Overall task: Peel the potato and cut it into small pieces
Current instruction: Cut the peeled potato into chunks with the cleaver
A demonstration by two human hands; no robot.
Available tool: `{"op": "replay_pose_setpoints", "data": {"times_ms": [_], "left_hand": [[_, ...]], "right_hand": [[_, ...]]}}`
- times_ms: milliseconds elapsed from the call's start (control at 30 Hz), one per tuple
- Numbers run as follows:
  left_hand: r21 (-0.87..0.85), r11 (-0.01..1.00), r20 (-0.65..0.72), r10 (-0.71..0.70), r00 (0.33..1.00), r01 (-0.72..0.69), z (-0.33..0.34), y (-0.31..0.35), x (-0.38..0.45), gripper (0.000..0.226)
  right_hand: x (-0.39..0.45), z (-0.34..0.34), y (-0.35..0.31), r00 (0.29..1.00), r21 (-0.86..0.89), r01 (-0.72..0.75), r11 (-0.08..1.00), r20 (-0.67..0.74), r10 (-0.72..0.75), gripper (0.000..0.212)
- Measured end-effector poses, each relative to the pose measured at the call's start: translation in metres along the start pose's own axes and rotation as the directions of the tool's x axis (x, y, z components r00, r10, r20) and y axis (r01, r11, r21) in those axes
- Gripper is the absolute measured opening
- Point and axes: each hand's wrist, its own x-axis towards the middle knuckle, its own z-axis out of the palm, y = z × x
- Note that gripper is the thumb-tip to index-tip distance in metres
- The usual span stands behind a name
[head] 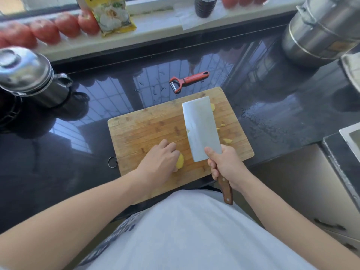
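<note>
On the near part of the wooden cutting board (148, 123) lies the peeled yellow potato (179, 160), largely covered by the left hand (159, 158), whose fingers are curled down over it and press it to the board. Just right of the potato, the right hand (224, 162) grips the wooden handle of a cleaver (201, 129), thumb laid against the flat of the blade. The broad blade is tilted so its flat side faces up; whether its edge touches the board cannot be told. Small yellow potato scraps (227, 140) lie on the board to the right of the blade, and another shows at the blade's far edge. Beyond the board, a red peeler (188, 80) rests on the dark glossy table (97, 98), apart from the board. At the far left stands a metal lidded pot (29, 76); at the far right, a large steel container (319, 30). Along the window ledge sit red tomatoes (66, 25), a yellow packet (112, 14) and a dark bottle (205, 5).
</note>
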Motion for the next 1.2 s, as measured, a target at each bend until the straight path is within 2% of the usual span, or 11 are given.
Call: {"op": "replay_pose_setpoints", "data": {"times_ms": [100, 200, 367, 467, 533, 667, 733, 833, 900, 1100, 1200], "left_hand": [[-0.096, 0.972, -0.087, -0.222, 0.971, 0.213, -0.001, -0.004, -0.005, 0.022], [-0.301, 0.852, -0.02, -0.454, 0.891, 0.428, -0.004, 0.001, -0.004, 0.017], [-0.355, 0.759, 0.032, -0.573, 0.819, 0.546, -0.002, 0.012, 0.001, 0.021], [-0.338, 0.719, 0.002, -0.644, 0.765, 0.607, -0.003, 0.018, 0.005, 0.029], [-0.279, 0.733, -0.035, -0.653, 0.757, 0.62, -0.005, 0.023, 0.008, 0.027], [-0.195, 0.79, -0.079, -0.603, 0.794, 0.581, -0.005, 0.026, 0.011, 0.023], [-0.306, 0.765, -0.075, -0.613, 0.787, 0.567, -0.002, 0.02, 0.007, 0.02], [-0.553, 0.657, -0.056, -0.642, 0.765, 0.512, 0.006, 0.01, -0.003, 0.018], [-0.637, 0.609, -0.079, -0.661, 0.746, 0.473, 0.009, 0.008, -0.007, 0.018], [-0.64, 0.619, -0.114, -0.662, 0.741, 0.455, 0.013, 0.007, -0.007, 0.007], [-0.642, 0.627, -0.13, -0.657, 0.743, 0.442, 0.016, 0.007, -0.009, 0.008]], "right_hand": [[0.001, 0.0, -0.004, 1.0, -0.01, 0.023, 1.0, 0.01, -0.023, 0.016], [0.003, 0.001, -0.005, 0.999, -0.044, 0.039, 0.998, 0.018, -0.038, 0.017], [0.007, 0.009, -0.007, 0.999, -0.089, 0.033, 0.995, 0.024, -0.031, 0.018], [0.01, 0.014, -0.006, 0.999, -0.107, 0.039, 0.993, 0.027, -0.036, 0.018], [0.01, 0.017, -0.006, 0.999, -0.112, 0.031, 0.993, 0.028, -0.028, 0.019], [0.01, 0.019, -0.005, 0.999, -0.131, 0.032, 0.991, 0.033, -0.027, 0.018], [0.011, 0.019, -0.005, 0.999, -0.181, 0.049, 0.982, 0.016, -0.047, 0.022], [0.014, 0.018, -0.002, 0.997, -0.218, 0.077, 0.973, -0.009, -0.081, 0.028], [0.016, 0.02, 0.0, 0.996, -0.231, 0.094, 0.968, 0.015, -0.093, 0.027], [0.03, 0.035, -0.01, 0.989, -0.321, 0.138, 0.937, 0.101, -0.112, 0.029], [0.037, 0.035, -0.02, 0.983, -0.435, 0.174, 0.884, 0.136, -0.126, 0.032]]}}
